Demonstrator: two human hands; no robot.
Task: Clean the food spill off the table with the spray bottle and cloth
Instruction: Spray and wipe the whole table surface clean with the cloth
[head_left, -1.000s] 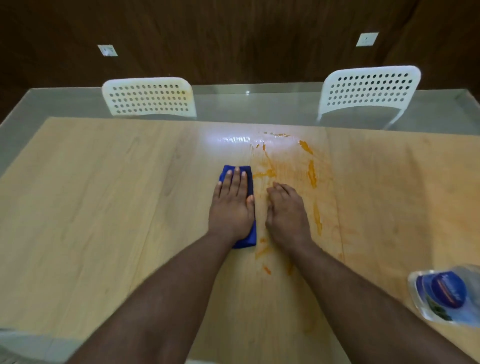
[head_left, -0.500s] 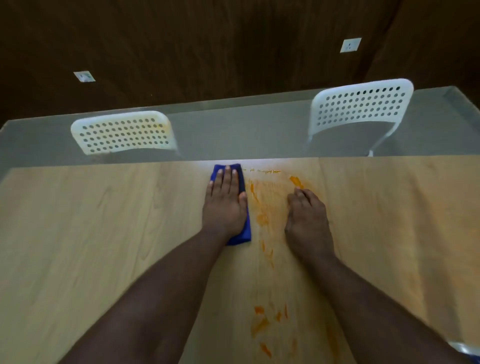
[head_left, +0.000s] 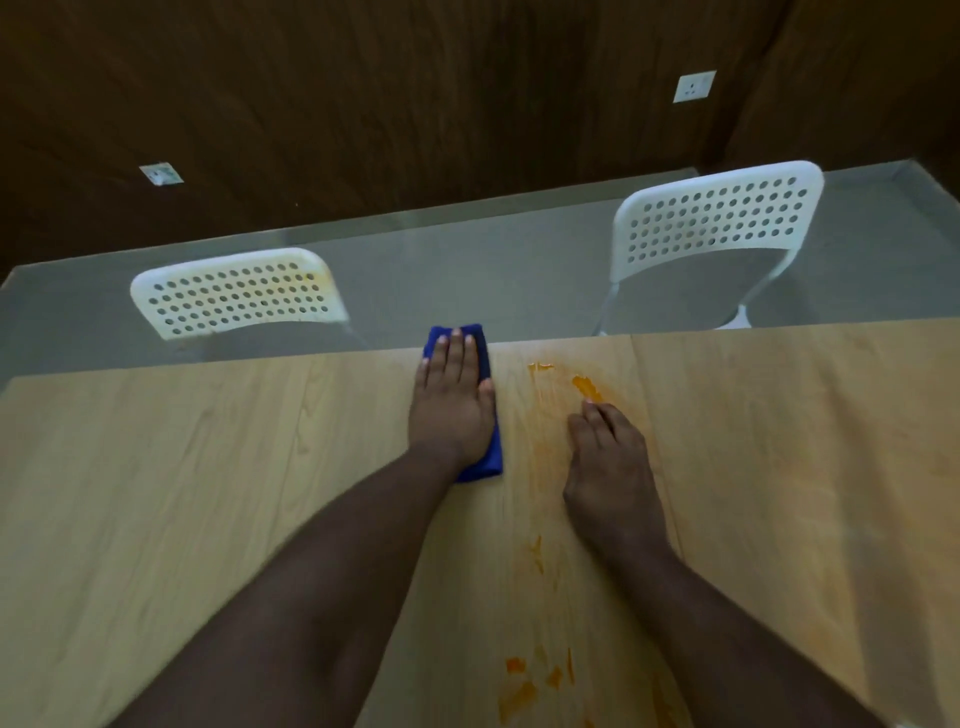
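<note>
We've got our left hand (head_left: 451, 402) pressed flat on the blue cloth (head_left: 487, 441) at the table's (head_left: 156, 493) far edge, long side pointing away from us, orange spill (head_left: 587, 387) just right of it, nearer our loosely curled empty right hand (head_left: 610, 467).

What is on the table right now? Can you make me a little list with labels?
table: light wooden top, its far edge by the cloth
cloth: blue, folded, lying flat, its far end at the table's far edge
left hand: pressed flat on the cloth, fingers straight
right hand: resting on the table, holding nothing
spill: orange smears just beyond the right hand's fingertips, more blobs near the bottom of the view
chairs: two white chairs with holes behind the table
spray bottle: not in view
</note>
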